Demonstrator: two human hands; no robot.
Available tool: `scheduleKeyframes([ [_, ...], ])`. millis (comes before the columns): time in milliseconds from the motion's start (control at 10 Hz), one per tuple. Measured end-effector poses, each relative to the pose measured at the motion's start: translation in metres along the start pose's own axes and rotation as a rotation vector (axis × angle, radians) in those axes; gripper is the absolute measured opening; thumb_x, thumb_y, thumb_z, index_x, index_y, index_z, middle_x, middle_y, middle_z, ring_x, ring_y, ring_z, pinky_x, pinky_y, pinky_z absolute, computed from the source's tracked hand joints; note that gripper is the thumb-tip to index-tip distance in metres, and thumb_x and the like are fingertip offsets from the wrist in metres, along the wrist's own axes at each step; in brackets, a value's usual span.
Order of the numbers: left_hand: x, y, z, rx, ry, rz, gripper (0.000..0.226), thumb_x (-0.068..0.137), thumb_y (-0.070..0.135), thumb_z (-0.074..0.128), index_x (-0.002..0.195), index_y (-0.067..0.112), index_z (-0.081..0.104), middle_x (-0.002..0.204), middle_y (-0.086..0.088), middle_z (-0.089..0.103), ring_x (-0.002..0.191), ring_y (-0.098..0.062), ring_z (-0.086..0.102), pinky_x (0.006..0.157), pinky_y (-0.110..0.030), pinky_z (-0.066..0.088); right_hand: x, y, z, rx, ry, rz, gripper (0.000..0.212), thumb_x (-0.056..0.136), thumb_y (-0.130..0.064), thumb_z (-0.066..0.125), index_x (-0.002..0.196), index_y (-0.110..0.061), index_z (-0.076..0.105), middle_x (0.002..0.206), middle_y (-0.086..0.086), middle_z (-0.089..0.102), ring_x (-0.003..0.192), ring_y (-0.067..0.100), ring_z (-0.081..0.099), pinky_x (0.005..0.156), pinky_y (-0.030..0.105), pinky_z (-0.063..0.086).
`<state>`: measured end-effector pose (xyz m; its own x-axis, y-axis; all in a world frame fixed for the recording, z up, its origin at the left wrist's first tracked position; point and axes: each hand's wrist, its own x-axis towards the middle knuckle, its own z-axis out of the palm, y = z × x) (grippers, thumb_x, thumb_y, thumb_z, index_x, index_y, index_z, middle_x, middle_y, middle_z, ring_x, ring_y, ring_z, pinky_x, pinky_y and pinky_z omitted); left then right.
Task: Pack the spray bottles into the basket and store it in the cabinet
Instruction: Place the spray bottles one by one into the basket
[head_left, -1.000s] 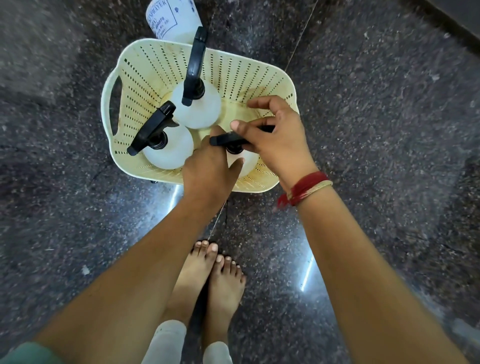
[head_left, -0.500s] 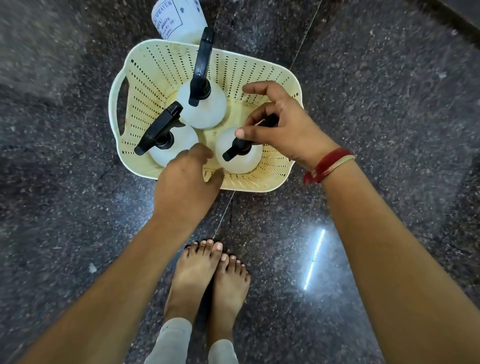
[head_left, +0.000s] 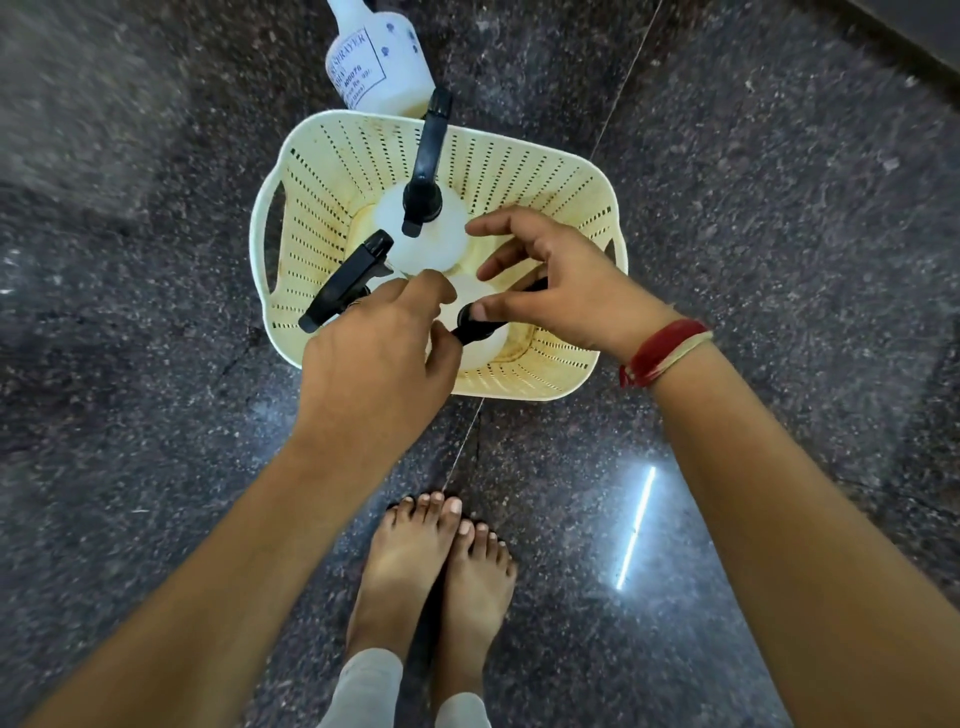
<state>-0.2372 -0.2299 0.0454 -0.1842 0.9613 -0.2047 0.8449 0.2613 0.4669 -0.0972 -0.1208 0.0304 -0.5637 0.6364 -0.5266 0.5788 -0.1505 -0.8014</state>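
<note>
A cream perforated basket (head_left: 332, 171) stands on the dark granite floor with three white spray bottles upright in it. The back bottle (head_left: 441, 239) has its black trigger head pointing away from me. The left bottle (head_left: 345, 283) shows mostly its black head. My right hand (head_left: 561, 291) pinches the black head of the near bottle (head_left: 485, 348) with thumb and fingers, the index finger raised. My left hand (head_left: 374, 364) reaches over the near rim, thumb and fingers curled around the nozzle end of the same head.
A fourth white bottle (head_left: 379, 67) with a printed label lies on the floor just behind the basket. My bare feet (head_left: 441, 561) stand close in front of it. A light reflection (head_left: 634, 530) streaks the polished floor at the right.
My left hand has moved from the basket's near rim up onto the near bottle's head. My right hand has kept hold of that head.
</note>
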Motion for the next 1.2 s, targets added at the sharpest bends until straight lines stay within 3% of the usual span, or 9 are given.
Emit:
scheduleKeyframes([
  [100, -0.001, -0.004, 0.002, -0.014, -0.051, 0.001, 0.032, 0.083, 0.034, 0.06, 0.111, 0.02, 0.059, 0.097, -0.001, 0.068, 0.085, -0.026, 0.066, 0.063, -0.041, 0.056, 0.0, -0.004, 0.002, -0.019, 0.02, 0.002, 0.058, 0.074, -0.009, 0.079, 0.125, -0.021, 0.054, 0.097, -0.003, 0.059, 0.08, 0.009, 0.062, 0.081, 0.022, 0.055],
  [400, 0.0, 0.0, 0.022, -0.016, -0.087, -0.029, 0.029, 0.088, 0.049, 0.056, 0.098, 0.022, 0.057, 0.086, 0.002, 0.068, 0.075, -0.025, 0.066, 0.054, -0.029, 0.043, -0.006, -0.017, -0.009, -0.158, 0.015, 0.098, 0.06, 0.074, -0.025, 0.079, 0.128, -0.025, 0.052, 0.111, 0.002, 0.061, 0.093, 0.019, 0.063, 0.09, 0.032, 0.054],
  [500, 0.0, -0.005, 0.018, -0.023, -0.07, -0.026, 0.039, 0.083, 0.062, 0.054, 0.095, 0.025, 0.058, 0.085, 0.005, 0.068, 0.073, -0.023, 0.066, 0.054, -0.03, 0.045, 0.001, -0.035, -0.02, -0.266, 0.207, -0.012, 0.044, 0.08, -0.036, 0.072, 0.119, -0.024, 0.058, 0.108, -0.004, 0.063, 0.099, 0.012, 0.061, 0.088, 0.027, 0.052],
  [600, 0.0, -0.009, 0.009, -0.095, 0.007, -0.04, 0.037, 0.085, 0.059, 0.055, 0.093, 0.023, 0.063, 0.082, 0.004, 0.07, 0.073, -0.022, 0.068, 0.052, -0.032, 0.051, 0.036, -0.057, -0.036, -0.221, 0.408, -0.123, 0.028, 0.084, -0.03, 0.069, 0.108, -0.017, 0.063, 0.091, -0.008, 0.062, 0.083, 0.003, 0.058, 0.08, 0.017, 0.05],
  [700, 0.01, -0.006, 0.001, -0.147, 0.1, -0.082, 0.033, 0.086, 0.054, 0.057, 0.094, 0.023, 0.066, 0.083, 0.005, 0.071, 0.072, -0.02, 0.068, 0.052, -0.035, 0.054, 0.096, -0.074, -0.039, -0.232, 0.486, -0.118, 0.032, 0.08, -0.029, 0.07, 0.106, -0.012, 0.065, 0.083, -0.012, 0.056, 0.077, 0.0, 0.051, 0.076, 0.015, 0.046],
  [800, 0.026, 0.006, -0.007, -0.218, 0.235, -0.066, 0.027, 0.086, 0.046, 0.06, 0.088, 0.021, 0.069, 0.074, 0.004, 0.07, 0.058, -0.019, 0.065, 0.047, -0.032, 0.052, 0.158, -0.081, -0.032, -0.214, 0.396, -0.004, 0.043, 0.078, -0.032, 0.074, 0.115, -0.015, 0.059, 0.098, -0.007, 0.057, 0.091, 0.007, 0.056, 0.067, 0.017, 0.046],
  [900, 0.04, 0.015, -0.01, -0.245, 0.288, -0.044, 0.027, 0.088, 0.042, 0.054, 0.086, 0.019, 0.068, 0.071, 0.003, 0.069, 0.054, -0.02, 0.064, 0.046, -0.032, 0.051, 0.206, -0.082, -0.029, -0.267, 0.113, 0.271, 0.082, 0.073, -0.039, 0.079, 0.14, -0.015, 0.038, 0.136, 0.006, 0.049, 0.124, 0.023, 0.047, 0.089, 0.032, 0.04],
  [1000, 0.05, 0.016, -0.011, -0.233, 0.261, -0.046, 0.022, 0.089, 0.037, 0.056, 0.087, 0.018, 0.067, 0.073, 0.004, 0.068, 0.058, -0.021, 0.065, 0.045, -0.029, 0.049, 0.235, -0.078, -0.021, -0.362, -0.079, 0.455, 0.08, 0.072, -0.049, 0.076, 0.138, -0.017, 0.043, 0.146, 0.007, 0.043, 0.125, 0.026, 0.042, 0.104, 0.04, 0.032],
  [1200, 0.058, 0.012, -0.012, -0.281, 0.279, -0.081, 0.022, 0.091, 0.037, 0.055, 0.086, 0.018, 0.065, 0.074, 0.003, 0.067, 0.058, -0.022, 0.062, 0.044, -0.032, 0.049, 0.263, -0.057, 0.002, -0.415, -0.177, 0.468, 0.035, 0.078, -0.05, 0.069, 0.087, -0.019, 0.054, 0.139, 0.013, 0.049, 0.113, 0.028, 0.05, 0.104, 0.041, 0.041],
])
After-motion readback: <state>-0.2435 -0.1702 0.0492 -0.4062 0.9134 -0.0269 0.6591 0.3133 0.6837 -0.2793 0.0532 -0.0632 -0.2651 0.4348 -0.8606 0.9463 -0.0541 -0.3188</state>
